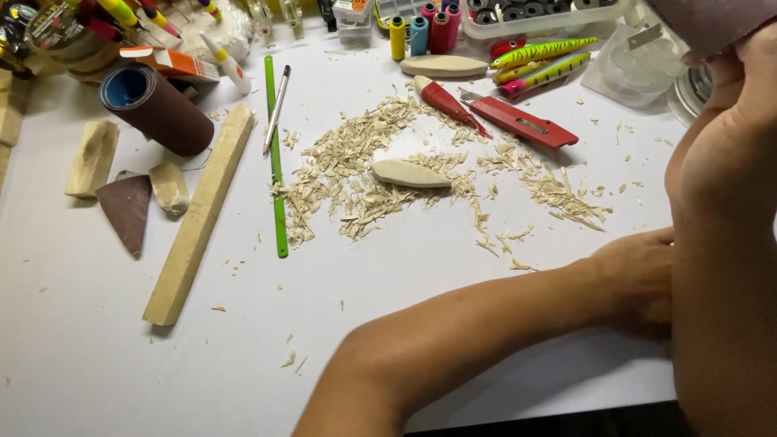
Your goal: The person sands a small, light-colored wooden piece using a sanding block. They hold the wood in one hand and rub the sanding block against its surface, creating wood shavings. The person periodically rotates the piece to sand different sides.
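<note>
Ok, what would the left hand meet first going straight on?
Probably the right forearm: the left hand points right, fingertips hidden behind that arm, whose right hand holds a sandpaper sheet; depth unclear.

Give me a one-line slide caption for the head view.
Carved wooden blank lies amid shavings; left hand rests on white table, right hand raised.

The right forearm is covering the fingers of the left hand (639, 279) near the desk's right edge. The picture's top edge is cropping the right hand (749, 61) and its brown sheet (708, 20), so its grip is staying unclear.
</note>
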